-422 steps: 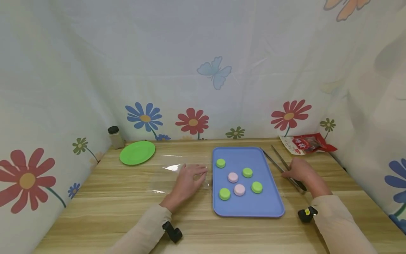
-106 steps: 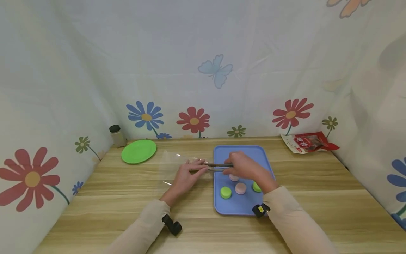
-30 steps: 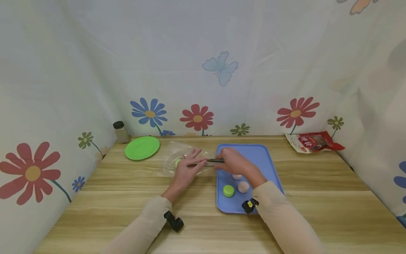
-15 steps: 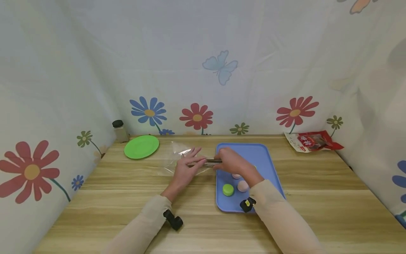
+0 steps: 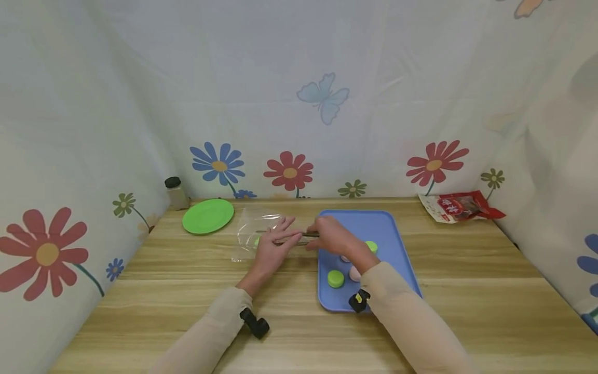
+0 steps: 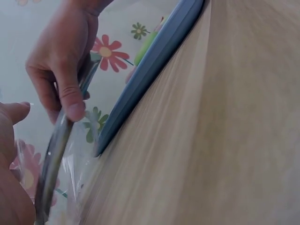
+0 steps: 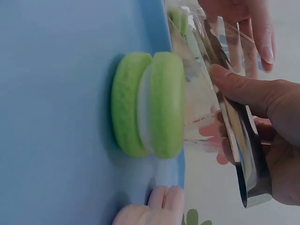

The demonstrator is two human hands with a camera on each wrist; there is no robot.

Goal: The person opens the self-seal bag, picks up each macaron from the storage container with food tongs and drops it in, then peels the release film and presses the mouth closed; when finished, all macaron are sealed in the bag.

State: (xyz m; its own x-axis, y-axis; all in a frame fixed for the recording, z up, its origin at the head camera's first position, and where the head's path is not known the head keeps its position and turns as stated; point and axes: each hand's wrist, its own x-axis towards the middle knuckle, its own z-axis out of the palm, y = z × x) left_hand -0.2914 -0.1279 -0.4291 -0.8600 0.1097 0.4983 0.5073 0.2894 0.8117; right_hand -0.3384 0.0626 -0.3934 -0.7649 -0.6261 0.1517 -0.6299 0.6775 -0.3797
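My right hand (image 5: 334, 236) grips metal tongs (image 7: 243, 140) between thumb and fingers, above the left edge of the blue tray (image 5: 364, 223). The arms of the tongs reach leftward past my left hand (image 5: 271, 250) into a clear plastic bag (image 5: 240, 249). A green macaron (image 7: 180, 21) shows inside that bag near the tong tips. At the bag's mouth my left hand's fingers are straight and spread, with film against them and the tongs passing between thumb and index finger. On the tray lie green macarons (image 5: 335, 279) and pink macarons (image 5: 355, 274), partly hidden by my right arm.
A green plate (image 5: 207, 216) lies at the back left beside a jar (image 5: 176, 196) with a black lid. At the back right is a red and white snack packet (image 5: 460, 206). A floral curtain (image 5: 383, 130) encloses the wooden table (image 5: 289, 332).
The tongs, first lying right of the tray, have come left into the bag in my right hand. A green macaron now shows in the bag. Lately my right hand has shifted slightly left.
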